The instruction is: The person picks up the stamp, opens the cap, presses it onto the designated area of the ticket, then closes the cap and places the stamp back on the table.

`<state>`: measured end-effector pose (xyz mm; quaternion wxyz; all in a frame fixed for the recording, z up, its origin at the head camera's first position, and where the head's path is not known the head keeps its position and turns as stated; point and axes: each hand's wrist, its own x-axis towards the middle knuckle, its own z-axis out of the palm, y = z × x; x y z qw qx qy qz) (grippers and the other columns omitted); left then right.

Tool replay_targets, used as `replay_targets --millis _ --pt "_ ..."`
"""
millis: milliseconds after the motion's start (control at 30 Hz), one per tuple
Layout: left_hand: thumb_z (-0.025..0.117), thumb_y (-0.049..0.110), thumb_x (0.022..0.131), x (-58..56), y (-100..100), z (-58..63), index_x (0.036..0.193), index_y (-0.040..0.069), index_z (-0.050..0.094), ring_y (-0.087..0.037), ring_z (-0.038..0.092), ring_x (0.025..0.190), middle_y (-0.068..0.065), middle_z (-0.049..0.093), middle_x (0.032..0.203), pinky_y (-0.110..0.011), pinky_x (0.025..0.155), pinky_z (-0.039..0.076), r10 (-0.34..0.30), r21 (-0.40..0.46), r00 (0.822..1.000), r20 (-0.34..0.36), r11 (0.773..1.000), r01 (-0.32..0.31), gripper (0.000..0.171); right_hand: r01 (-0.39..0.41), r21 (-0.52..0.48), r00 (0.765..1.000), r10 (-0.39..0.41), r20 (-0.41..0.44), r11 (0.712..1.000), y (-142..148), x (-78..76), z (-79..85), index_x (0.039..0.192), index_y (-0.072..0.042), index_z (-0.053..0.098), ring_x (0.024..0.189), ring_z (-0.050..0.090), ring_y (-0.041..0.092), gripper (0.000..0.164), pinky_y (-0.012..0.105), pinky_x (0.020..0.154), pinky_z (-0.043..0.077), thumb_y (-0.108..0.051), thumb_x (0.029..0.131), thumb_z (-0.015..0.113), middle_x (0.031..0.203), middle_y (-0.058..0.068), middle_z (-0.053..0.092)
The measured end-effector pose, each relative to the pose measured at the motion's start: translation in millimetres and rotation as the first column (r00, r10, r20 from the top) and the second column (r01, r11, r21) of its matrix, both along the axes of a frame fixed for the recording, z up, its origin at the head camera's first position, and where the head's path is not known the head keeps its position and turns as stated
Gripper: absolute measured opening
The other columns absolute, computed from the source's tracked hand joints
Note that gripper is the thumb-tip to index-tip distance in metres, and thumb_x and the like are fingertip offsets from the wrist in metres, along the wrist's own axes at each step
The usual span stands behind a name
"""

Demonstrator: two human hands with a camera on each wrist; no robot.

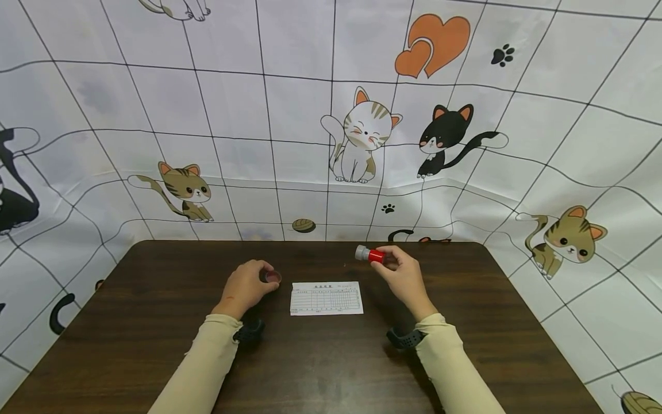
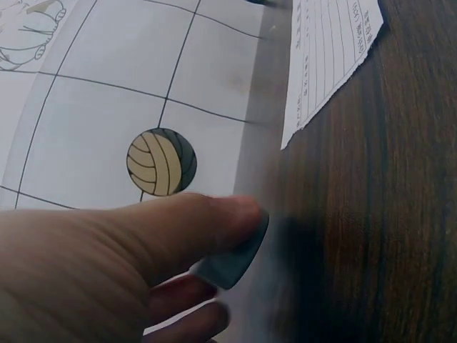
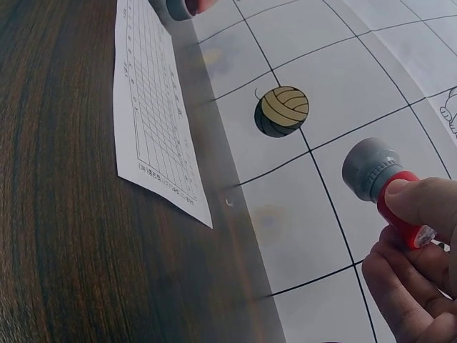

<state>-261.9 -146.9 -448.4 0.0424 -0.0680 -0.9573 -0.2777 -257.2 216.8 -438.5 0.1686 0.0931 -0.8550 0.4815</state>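
My right hand (image 1: 405, 279) pinches a small stamp (image 1: 369, 254) by its red barrel, between thumb and fingers. The stamp's wider grey end points left, as the right wrist view also shows at the stamp's head (image 3: 368, 169). In my left hand (image 1: 247, 286), thumb and fingers grip a small round cap (image 2: 235, 263), held low over the table's left side. From the head view the cap's round opening looks dark reddish. Between the two hands lies a printed paper form (image 1: 327, 298) with a ruled grid.
The brown wooden table (image 1: 320, 368) ends at the back against a white cloth (image 1: 295, 167) with grid lines and cartoon cats. Both forearms reach in from the front edge, each with a dark wrist strap (image 1: 405, 338).
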Motion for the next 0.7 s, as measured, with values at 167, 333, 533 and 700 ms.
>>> replay_targets --millis 167,333,533,700 --pt "0.084 0.024 0.088 -0.3 -1.8 -1.6 0.117 0.005 0.073 -0.028 0.064 0.092 -0.011 0.069 0.106 -0.051 0.085 0.054 -0.008 0.013 1.0 0.006 1.0 0.008 0.036 -0.001 0.004 1.0 0.001 0.005 1.0 -0.2 -0.9 -0.8 0.122 -0.004 0.069 0.102 0.073 0.03 0.035 0.044 0.092 0.058 -0.01 0.09 0.081 0.116 0.016 0.073" --pt "0.084 0.024 0.088 -2.6 -3.1 -3.1 0.116 0.005 0.073 -0.027 0.065 0.091 -0.009 0.071 0.102 -0.051 0.084 0.054 -0.006 0.008 1.0 0.005 1.0 0.006 0.036 -0.002 0.005 1.0 0.002 -0.002 1.0 -0.2 -1.9 -0.6 0.122 -0.003 0.069 0.101 0.073 0.03 0.034 0.043 0.092 0.058 -0.009 0.09 0.081 0.115 0.016 0.073" --pt "0.083 0.028 0.089 -2.9 -3.9 -5.5 0.116 0.005 0.073 -0.025 0.066 0.09 -0.007 0.072 0.099 -0.05 0.083 0.054 -0.005 0.012 1.0 0.029 1.0 0.005 0.036 0.002 0.013 1.0 -0.002 0.014 1.0 -0.5 -1.2 -1.0 0.122 -0.004 0.069 0.101 0.073 0.029 0.035 0.043 0.092 0.059 -0.01 0.09 0.081 0.114 0.016 0.073" --pt "0.082 0.029 0.089 -2.2 -4.1 -7.8 0.116 0.005 0.072 -0.026 0.067 0.09 -0.006 0.073 0.099 -0.05 0.083 0.054 -0.007 0.036 0.999 0.046 0.999 0.005 0.038 -0.001 0.012 1.0 0.001 0.021 1.0 -0.6 -0.5 -2.8 0.122 -0.004 0.069 0.101 0.073 0.029 0.035 0.043 0.092 0.059 -0.01 0.09 0.081 0.114 0.016 0.073"
